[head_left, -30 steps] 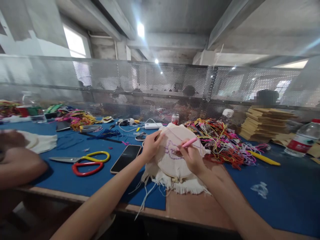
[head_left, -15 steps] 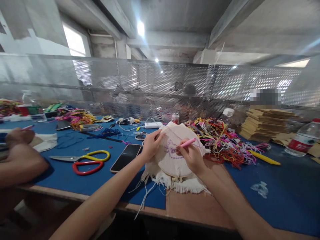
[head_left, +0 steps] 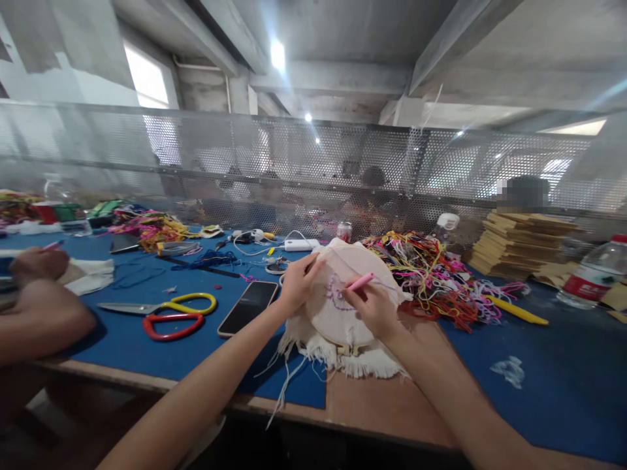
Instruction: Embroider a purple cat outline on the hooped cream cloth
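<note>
— On the tabletop (head_left: 147, 365), item one? — Embroidery hoop (head_left: 337, 313), tilted, gripped at its left rim by the left hand (head_left: 296, 284).
— Item two? — Pink pen (head_left: 360, 282), pinched in right hand (head_left: 375, 307) fingers (head_left: 353, 299), tip on the hooped cloth.

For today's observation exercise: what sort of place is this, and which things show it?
Probably a shared embroidery workshop: an embroidery hoop with purple stitching worked with a pink tool, a heap of coloured threads and scissors on a long blue table.
</note>
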{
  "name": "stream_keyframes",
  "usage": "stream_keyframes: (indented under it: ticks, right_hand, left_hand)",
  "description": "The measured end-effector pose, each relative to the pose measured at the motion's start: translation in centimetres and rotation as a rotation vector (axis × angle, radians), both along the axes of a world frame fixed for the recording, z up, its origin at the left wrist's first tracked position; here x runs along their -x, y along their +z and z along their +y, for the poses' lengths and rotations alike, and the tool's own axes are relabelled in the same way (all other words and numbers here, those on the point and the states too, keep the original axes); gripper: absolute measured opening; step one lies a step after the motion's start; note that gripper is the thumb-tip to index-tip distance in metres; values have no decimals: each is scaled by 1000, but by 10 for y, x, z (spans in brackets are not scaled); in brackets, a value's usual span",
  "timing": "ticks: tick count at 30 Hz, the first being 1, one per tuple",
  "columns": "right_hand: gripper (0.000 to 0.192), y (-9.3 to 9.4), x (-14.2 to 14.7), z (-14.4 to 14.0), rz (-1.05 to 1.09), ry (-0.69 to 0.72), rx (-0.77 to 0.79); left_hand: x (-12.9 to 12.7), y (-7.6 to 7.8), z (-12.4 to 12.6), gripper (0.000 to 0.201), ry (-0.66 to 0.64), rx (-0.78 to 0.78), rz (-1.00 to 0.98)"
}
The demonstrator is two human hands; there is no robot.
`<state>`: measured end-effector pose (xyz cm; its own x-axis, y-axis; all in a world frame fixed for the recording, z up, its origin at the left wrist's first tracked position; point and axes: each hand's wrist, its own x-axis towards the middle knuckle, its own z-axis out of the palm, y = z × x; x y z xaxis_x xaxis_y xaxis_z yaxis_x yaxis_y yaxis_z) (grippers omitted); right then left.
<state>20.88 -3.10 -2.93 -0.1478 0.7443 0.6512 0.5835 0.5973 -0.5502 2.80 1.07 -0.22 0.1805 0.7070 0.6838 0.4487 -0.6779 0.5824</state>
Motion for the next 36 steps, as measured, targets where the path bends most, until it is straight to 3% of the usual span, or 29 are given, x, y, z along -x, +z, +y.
stream_keyframes:
  ticks: [10,21,32,36]
  right_hand:
    - [29,-2,-6,-1,281,151,121]
    - [27,0,-7,-1,371,193,139]
    - [24,8,-3,0,38,38,52]
    - [17,8,1,0,-46,102,-12]
  left_hand:
    - [0,-2,4,35,41,12,18]
    - [0,-3,6,34,60,31,21]
    - [0,0,1,36,49,-13,56]
    - [0,1,-1,37,58,-9,51]
